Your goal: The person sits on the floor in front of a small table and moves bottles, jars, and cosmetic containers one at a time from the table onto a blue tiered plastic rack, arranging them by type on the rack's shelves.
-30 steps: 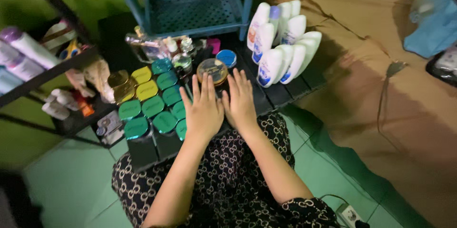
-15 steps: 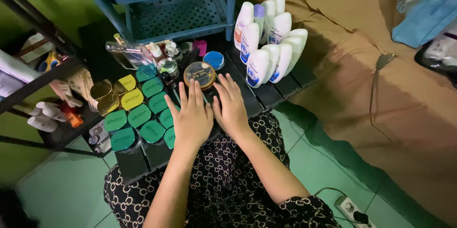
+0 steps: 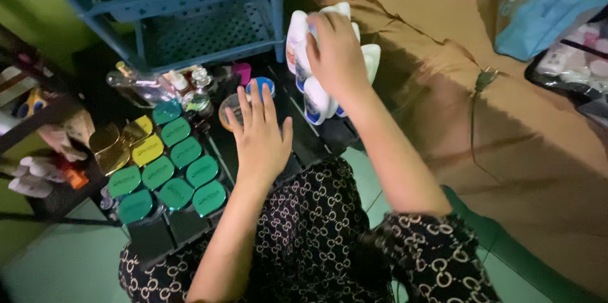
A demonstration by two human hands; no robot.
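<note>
**Fingers leave the tray and close over the white bottles**

The fingers [image 3: 329,31] of the right hand [image 3: 335,53] are curled down over the top of the white bottles [image 3: 315,97], gripping one of them near its cap; exactly which bottle is held cannot be told, as the hand hides the tops. A second ago both hands lay flat side by side on the dark tray [image 3: 316,141]; now the right one has lifted off and reached forward to the bottle cluster, which stands at the far right end of the tray, just in front of the blue rack [image 3: 190,31].

The left hand [image 3: 259,138] stays spread flat on the tray, fingers open and holding nothing, its tips just short of a round jar [image 3: 231,110] and a blue-lidded tin [image 3: 261,86]. To its left sit rows of green compacts [image 3: 183,173] and a few gold ones [image 3: 114,148]. The move suggests that the work has shifted from steadying the tray to handling the bottles.
</note>
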